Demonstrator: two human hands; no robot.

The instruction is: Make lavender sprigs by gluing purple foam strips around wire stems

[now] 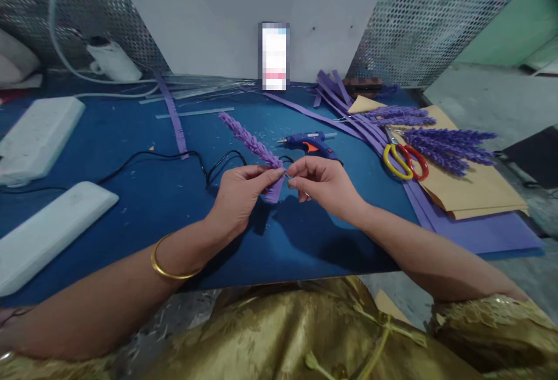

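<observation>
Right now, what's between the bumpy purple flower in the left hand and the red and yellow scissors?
The head view shows the right hand, a blue glue gun beyond, then flat purple strips.

wire (286,175): partly hidden by right fingers (300,183) | phone (274,54): screen blurred

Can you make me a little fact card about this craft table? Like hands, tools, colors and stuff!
Left hand: the hand pinches a purple flower spike near its lower end
Right hand: the hand pinches a thin wire there
Bracelet: gold, left arm
Table: blue
Glue gun: blue and orange, lying beyond the hands
Scissors: one yellow handle, one red
More flowers: darker purple, on brown paper, right side
Phone: upright at the back, screen blurred
</observation>
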